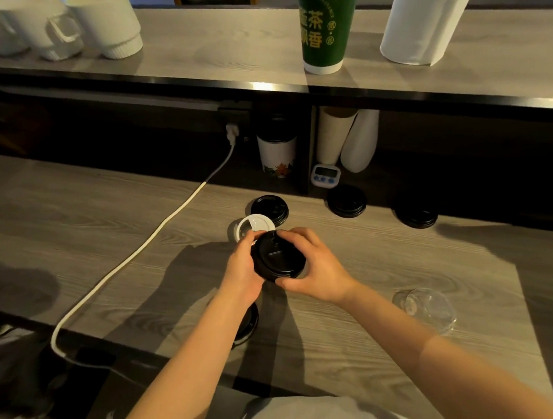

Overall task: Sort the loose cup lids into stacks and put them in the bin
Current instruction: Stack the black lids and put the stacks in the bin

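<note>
Black lids (278, 257) between both hands (315, 265), above the counter (73, 223).

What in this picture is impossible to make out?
Head view:
- the held black lids: the count is hidden, because the left hand and right hand wrap the sides.
- the black lid near the counter edge: mostly covered by the left forearm.
- the clear lids: see-through, so the count is unclear.
- the far-right black stack: lost in shadow.
- the bin: nowhere in frame.

white lid (253, 225) and black lid (269, 208) just beyond hands (277, 261) — counter (73, 223) leftward bare
</note>
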{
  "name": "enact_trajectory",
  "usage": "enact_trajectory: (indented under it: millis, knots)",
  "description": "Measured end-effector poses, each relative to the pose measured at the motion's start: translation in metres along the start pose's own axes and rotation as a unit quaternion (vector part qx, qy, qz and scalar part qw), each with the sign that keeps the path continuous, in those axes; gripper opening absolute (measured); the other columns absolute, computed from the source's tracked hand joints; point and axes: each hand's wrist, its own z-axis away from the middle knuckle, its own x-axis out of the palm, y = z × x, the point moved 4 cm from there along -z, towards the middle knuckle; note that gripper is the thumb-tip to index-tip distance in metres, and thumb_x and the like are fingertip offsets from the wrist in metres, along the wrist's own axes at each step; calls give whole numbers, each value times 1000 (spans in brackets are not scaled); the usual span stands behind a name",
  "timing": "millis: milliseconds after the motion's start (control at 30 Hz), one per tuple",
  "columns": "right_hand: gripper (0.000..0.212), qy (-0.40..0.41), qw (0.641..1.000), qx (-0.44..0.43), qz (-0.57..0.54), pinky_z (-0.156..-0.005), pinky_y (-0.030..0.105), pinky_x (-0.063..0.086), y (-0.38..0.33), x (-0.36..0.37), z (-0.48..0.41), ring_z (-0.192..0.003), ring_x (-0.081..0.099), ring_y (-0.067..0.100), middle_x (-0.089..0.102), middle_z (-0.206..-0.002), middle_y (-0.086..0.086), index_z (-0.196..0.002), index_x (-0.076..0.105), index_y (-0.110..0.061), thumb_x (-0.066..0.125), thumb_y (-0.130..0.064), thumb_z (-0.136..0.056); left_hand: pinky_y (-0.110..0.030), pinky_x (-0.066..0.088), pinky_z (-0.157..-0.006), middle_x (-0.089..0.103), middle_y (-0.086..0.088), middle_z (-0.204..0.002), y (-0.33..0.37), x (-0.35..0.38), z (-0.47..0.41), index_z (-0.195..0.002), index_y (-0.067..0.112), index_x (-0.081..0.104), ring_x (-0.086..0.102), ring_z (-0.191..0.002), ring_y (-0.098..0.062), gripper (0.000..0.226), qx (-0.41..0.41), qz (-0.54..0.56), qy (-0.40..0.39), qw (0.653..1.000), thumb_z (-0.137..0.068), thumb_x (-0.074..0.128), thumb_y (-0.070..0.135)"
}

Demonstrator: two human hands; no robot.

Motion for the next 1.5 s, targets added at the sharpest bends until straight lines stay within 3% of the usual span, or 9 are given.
enact_trajectory:
  millis: [300,600,733,833,1000,1167,1300,1400,1500]
  knots:
    - [85,10,994,-49,97,-103,34,43,-9,-4,-7,-125,42,17,38,-138,2,-143,37,-20,79,-35,-71,-33,51,-80,60,-12,-114,27,-10,2,-126,13,47,61,-102,-23,40,37,-99,-88,990,-90,52,-1]
    - [80,5,992,-41,115,-108,34,36,13,-18,-17,-132,36,20,37,-143,2,-143,37,-25,74,-38,-73,-33,51,-83,57,-10,-114,17,5,-24,-114,13,54,58,-104,-22,35,42,-88,-47,994,-88,47,-8]
    - [73,42,993,45,99,-107,31,34,51,-40,-22,-133,38,22,39,-144,5,-143,37,-17,53,-45,-78,-35,50,-81,58,-4,-105,24,12,-39,-118,12,53,56,-103,-24,36,46,-103,12,994,-89,49,-7]
    - [71,58,968,129,208,-114,32,20,84,-59,-33,-144,18,25,20,-156,8,-149,23,-13,56,-28,-89,-38,51,-81,58,-9,-113,29,16,-50,-122,10,51,58,-101,-25,38,45,-114,4,992,-88,50,-7]
    - [75,-40,911,237,335,-118,42,11,116,-68,-46,-147,-7,24,-3,-160,2,-152,2,-18,47,-36,-95,-32,51,-75,61,-6,-108,27,22,-61,-118,12,52,61,-92,-18,36,51,-134,-13,990,-87,53,-7]
    - [60,-6,916,164,367,-112,44,23,115,-53,-29,-143,20,29,31,-152,10,-144,35,-11,53,-31,-90,-45,48,-96,60,-13,-118,18,24,-70,-122,9,52,59,-108,-28,37,34,-136,-12,990,-87,55,-4]
    - [40,49,936,87,339,-84,49,52,110,-43,-13,-111,58,37,65,-113,13,-103,68,-9,68,-29,-68,-46,45,-100,56,-15,-126,9,24,-74,-124,7,48,57,-114,-28,39,17,-116,-8,993,-86,57,-2]
    - [33,62,945,104,305,-89,53,48,111,-42,-13,-121,48,43,55,-127,19,-93,65,-10,74,-29,-67,-41,46,-96,55,-11,-121,6,27,-72,-120,14,47,57,-110,-25,37,18,-116,1,993,-88,54,-4]
    - [40,26,945,163,284,-109,50,29,115,-41,-22,-140,20,40,23,-153,18,-104,56,-11,72,-35,-76,-42,47,-96,52,-9,-123,3,25,-71,-128,16,43,55,-112,-25,46,10,-114,10,993,-88,56,-2]
